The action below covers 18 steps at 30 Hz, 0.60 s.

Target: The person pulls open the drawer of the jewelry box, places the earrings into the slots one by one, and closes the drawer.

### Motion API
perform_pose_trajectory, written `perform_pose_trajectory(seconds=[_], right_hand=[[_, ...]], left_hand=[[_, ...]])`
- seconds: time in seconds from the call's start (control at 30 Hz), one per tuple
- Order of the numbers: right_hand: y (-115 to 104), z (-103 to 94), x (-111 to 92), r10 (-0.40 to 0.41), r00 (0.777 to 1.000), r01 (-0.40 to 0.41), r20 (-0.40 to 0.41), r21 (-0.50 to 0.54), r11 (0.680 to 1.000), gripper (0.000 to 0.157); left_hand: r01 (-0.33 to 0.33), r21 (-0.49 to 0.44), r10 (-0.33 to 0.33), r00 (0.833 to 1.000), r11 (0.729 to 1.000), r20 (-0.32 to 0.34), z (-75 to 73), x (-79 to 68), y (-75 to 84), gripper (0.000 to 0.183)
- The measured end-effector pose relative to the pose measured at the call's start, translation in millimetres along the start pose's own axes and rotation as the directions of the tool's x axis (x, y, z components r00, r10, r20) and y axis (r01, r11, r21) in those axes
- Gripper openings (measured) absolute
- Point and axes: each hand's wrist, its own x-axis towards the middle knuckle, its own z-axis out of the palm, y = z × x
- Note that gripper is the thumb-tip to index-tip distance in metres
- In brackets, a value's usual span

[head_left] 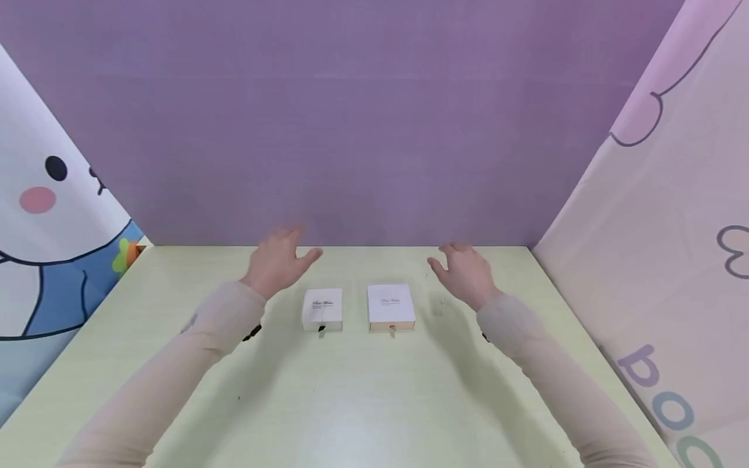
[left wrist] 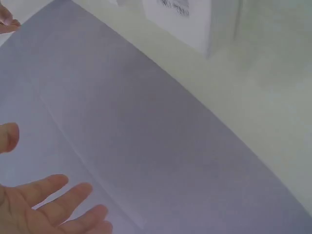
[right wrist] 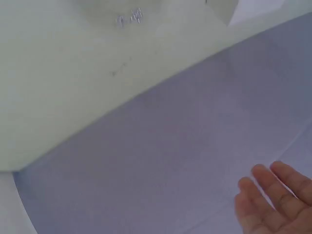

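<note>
Two small white boxes stand side by side on the table in the head view. The left white box (head_left: pixel 323 305) has dark lettering on its lid and a black pull tab at its front. The right white box (head_left: pixel 391 303) is slightly larger, with a tan front side and a small tab. My left hand (head_left: pixel 279 261) hovers beyond and left of the left box, fingers extended, thumb apart. My right hand (head_left: pixel 465 273) hovers beyond and right of the right box, fingers loosely extended. Both hands hold nothing. In the left wrist view, part of a white box (left wrist: pixel 180 22) shows at the top.
The pale table (head_left: pixel 351 403) ends at a purple backdrop (head_left: pixel 374 130). Printed cloths flank it left (head_left: pixel 58 273) and right (head_left: pixel 661 227). Tiny shiny pieces (right wrist: pixel 129 18), too small to identify, lie on the table near my right hand.
</note>
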Motion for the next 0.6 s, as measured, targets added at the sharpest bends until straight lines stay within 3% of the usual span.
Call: perform_pose_trajectory(seconds=[0.13, 0.27, 0.4, 0.6], right_hand=[[1.1, 9.8, -7.8, 0.002, 1.000, -0.003, 0.006, 0.207, 0.978, 0.038], [-1.5, 19.6, -14.9, 0.029, 0.996, -0.062, 0.089, 0.392, 0.918, 0.032], [-3.1, 29.4, -20.9, 0.056, 0.979, -0.148, 0.195, 0.495, 0.856, 0.028], [-5.5, 46.7, -26.4, 0.099, 0.936, -0.304, 0.337, 0.637, 0.708, 0.027]], left_hand=[[0.003, -0.159, -0.002, 1.000, 0.987, 0.006, 3.1, -4.5, 2.0, 0.057], [0.011, -0.305, -0.002, 1.000, 0.952, 0.028, 2.5, -9.4, 3.5, 0.047], [0.002, -0.396, 0.013, 0.999, 0.918, 0.035, 5.7, -12.4, 5.6, 0.041], [-0.022, -0.470, 0.038, 0.999, 0.882, 0.026, 32.1, -15.4, 3.5, 0.035]])
